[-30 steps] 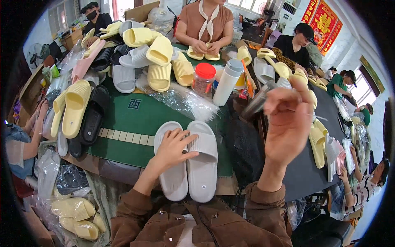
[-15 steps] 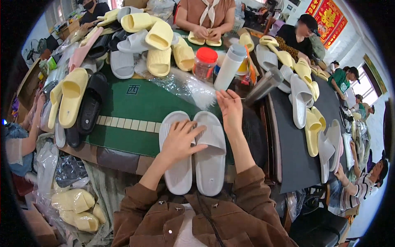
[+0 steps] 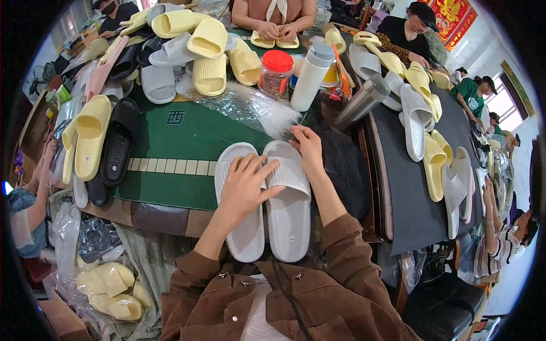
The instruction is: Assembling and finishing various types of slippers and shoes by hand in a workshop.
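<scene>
A pair of light grey slippers lies side by side before me at the table's near edge, toes pointing away: the left slipper and the right slipper. My left hand rests across their ribbed straps with its fingers spread. Beside the right slipper's toe is my right hand, its fingers curled and drawn together; whatever is between them is too small to make out. Just beyond the toes, clear plastic bags are heaped on the green mat.
A red-lidded jar, a white bottle and a steel tumbler stand ahead. Yellow slippers, black ones and more grey ones are piled left and right. Co-workers sit around; one person's hands handle yellow slippers opposite.
My right hand has come nearer, down and left to the right slipper's toe, and its fingers have curled in. My left hand stays on the slippers. The whole view has shifted slightly.
</scene>
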Tool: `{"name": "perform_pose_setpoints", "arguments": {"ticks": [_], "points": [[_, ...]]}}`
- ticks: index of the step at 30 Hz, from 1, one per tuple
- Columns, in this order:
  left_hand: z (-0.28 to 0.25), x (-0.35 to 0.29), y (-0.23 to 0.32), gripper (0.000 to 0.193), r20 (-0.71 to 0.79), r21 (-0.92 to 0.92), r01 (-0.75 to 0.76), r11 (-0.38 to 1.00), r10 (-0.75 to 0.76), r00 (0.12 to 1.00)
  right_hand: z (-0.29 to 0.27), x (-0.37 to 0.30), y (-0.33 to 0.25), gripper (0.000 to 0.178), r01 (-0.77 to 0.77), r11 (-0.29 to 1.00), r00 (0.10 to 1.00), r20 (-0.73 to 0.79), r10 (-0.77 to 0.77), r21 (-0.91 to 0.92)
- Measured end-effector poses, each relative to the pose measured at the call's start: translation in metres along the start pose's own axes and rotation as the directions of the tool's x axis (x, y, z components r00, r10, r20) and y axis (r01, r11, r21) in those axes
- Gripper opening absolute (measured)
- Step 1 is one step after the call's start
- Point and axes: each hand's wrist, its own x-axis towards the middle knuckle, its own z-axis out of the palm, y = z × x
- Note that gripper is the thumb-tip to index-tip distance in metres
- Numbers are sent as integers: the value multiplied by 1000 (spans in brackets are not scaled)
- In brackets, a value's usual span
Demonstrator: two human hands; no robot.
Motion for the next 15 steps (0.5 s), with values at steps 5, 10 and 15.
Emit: {"name": "perform_pose_setpoints", "arguments": {"ticks": [5,10,15], "points": [[7,8,1,51,-21,-36,41,998,-42,999,-5,18,-5,17,-94,975,984,132,122,-200],[9,10,10,54,-5,46,68,997,-68,998,9,18,-9,16,-58,998,996,69,57,21],[13,7,8,54,-42,58,33,998,-30,999,1,24,1,13,-37,944,999,27,29,328]]}}
